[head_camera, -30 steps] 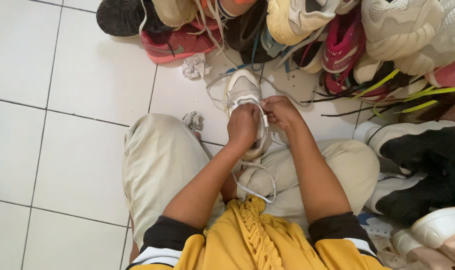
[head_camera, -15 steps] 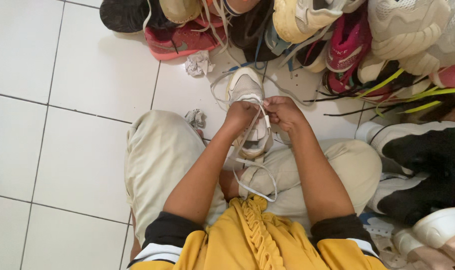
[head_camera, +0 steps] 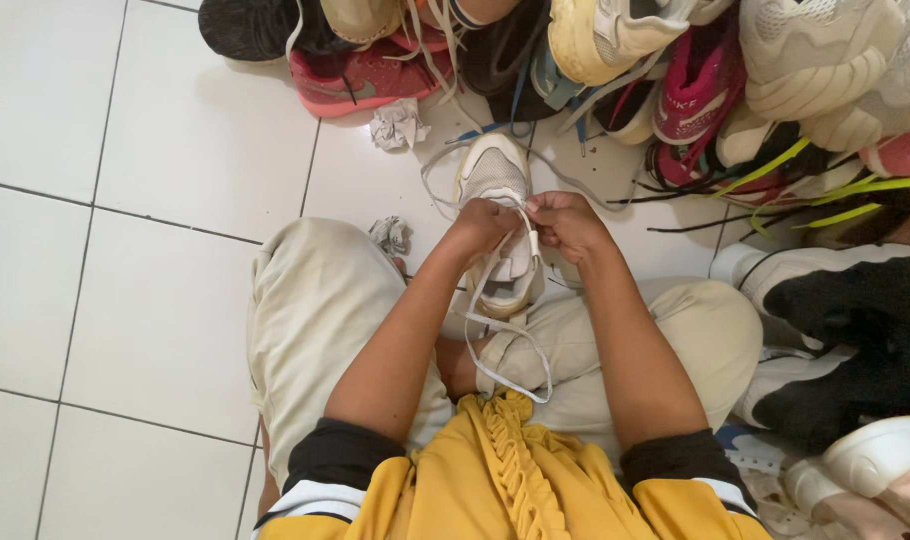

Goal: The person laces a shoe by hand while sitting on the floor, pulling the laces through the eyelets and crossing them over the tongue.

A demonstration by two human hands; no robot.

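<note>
A pale grey-white sneaker [head_camera: 497, 175] lies toe-away on the white tiled floor between my knees. My left hand [head_camera: 478, 225] pinches its white shoelace [head_camera: 487, 300] near the front eyelets. My right hand [head_camera: 565, 222] grips the lace's other end beside the tongue. The loose lace runs down over the shoe and loops onto my beige trousers [head_camera: 325, 320]. The shoe's middle is partly hidden by both hands.
A heap of shoes [head_camera: 615, 60] in red, pink, cream and black fills the top and right. Black-and-white sneakers [head_camera: 845, 320] lie by my right knee. Two crumpled paper balls [head_camera: 395, 125] rest on the tiles. Bare white tiles [head_camera: 125, 200] spread to the left.
My left hand has lifted off the shoe's middle and moved toward the toe, drawing the lace up. The shoe's opening now shows. My right hand has barely shifted.
</note>
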